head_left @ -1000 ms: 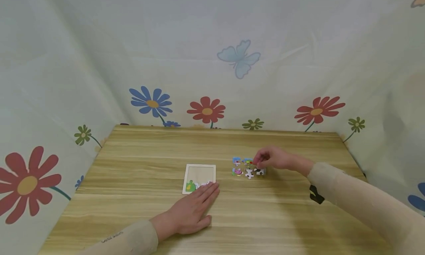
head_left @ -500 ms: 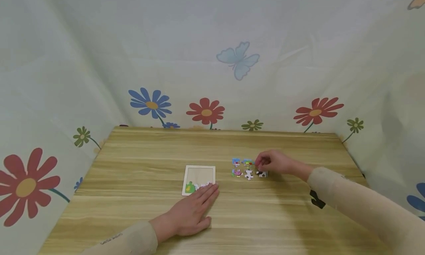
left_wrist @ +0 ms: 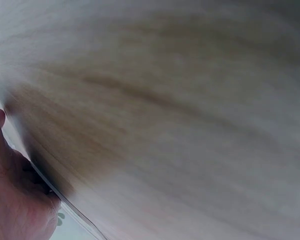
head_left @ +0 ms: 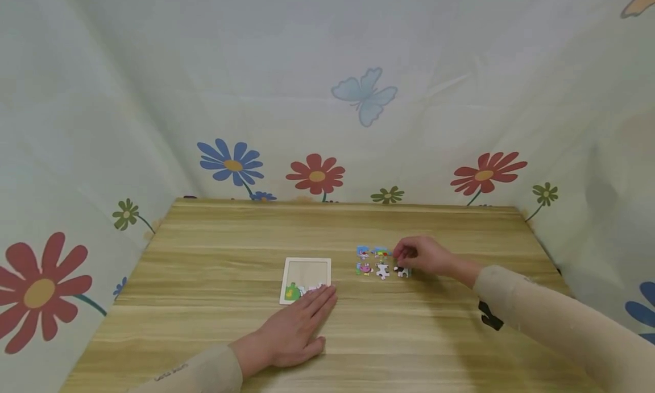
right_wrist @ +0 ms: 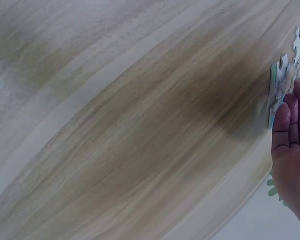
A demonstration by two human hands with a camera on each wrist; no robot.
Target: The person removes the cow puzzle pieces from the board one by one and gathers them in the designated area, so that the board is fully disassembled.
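My left hand [head_left: 294, 330] lies flat, its straight fingers resting over the lower right corner of a small puzzle tray [head_left: 283, 279]. A green puzzle piece [head_left: 293, 292] sits in the tray's lower left corner, beside pinkish-white pieces partly hidden by the fingers. To the right, my right hand [head_left: 422, 253] has its fingers bent down at the upper right of a group of loose pieces, pinching a mostly hidden puzzle piece. Just below it lies a black-and-white piece [head_left: 402, 271]. In the right wrist view, the fingertips [right_wrist: 281, 117] are right at the edge of the pieces [right_wrist: 280, 80].
Other loose pieces lie left of my right hand: two blue-topped ones, a pink one [head_left: 364, 268] and a white one [head_left: 382, 271]. The wooden table [head_left: 230, 256] ends at a flower-printed cloth [head_left: 430, 108] behind and at both sides.
The black-and-white piece has shifted slightly under my right hand, first right, then back left. My right hand has barely moved. The left hand stays on the tray. The head view has tilted up slightly.
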